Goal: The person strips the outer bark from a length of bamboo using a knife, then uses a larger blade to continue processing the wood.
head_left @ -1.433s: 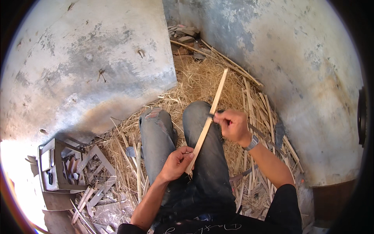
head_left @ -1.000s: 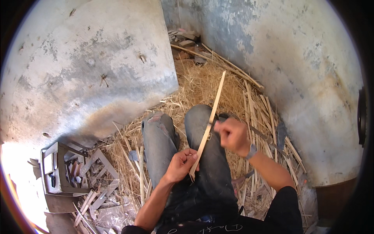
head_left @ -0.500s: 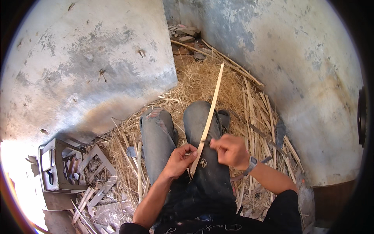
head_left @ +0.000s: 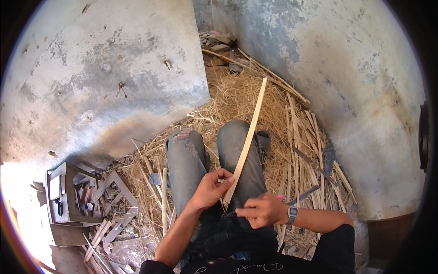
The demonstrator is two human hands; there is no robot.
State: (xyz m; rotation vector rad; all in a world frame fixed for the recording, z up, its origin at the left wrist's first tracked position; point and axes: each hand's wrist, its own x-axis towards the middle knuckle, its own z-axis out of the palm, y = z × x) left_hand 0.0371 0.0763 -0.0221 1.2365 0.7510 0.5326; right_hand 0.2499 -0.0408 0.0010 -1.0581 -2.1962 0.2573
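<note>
My left hand (head_left: 213, 187) pinches a long pale bamboo strip (head_left: 248, 141) near its lower end. The strip slants up and away to the right over my right thigh. Thin curled shavings hang by its lower end. My right hand (head_left: 262, 210) is closed on a slim dark knife (head_left: 305, 194), just right of the strip's lower end and apart from it. Part of the knife shows beyond the wrist and a dark tip at the fingers; the grip itself is hidden. A watch (head_left: 292, 213) is on the right wrist.
Straw-like shavings (head_left: 232, 93) cover the floor around my legs. Several long strips (head_left: 294, 150) lie to the right, along a worn wall (head_left: 360, 91). A broken frame box (head_left: 68, 196) and scrap pieces stand at the left. Rubble (head_left: 219, 41) lies in the far corner.
My right hand has drawn back toward me with the knife, from partway up the strip to beside its lower end. The left hand keeps its pinch on the strip.
</note>
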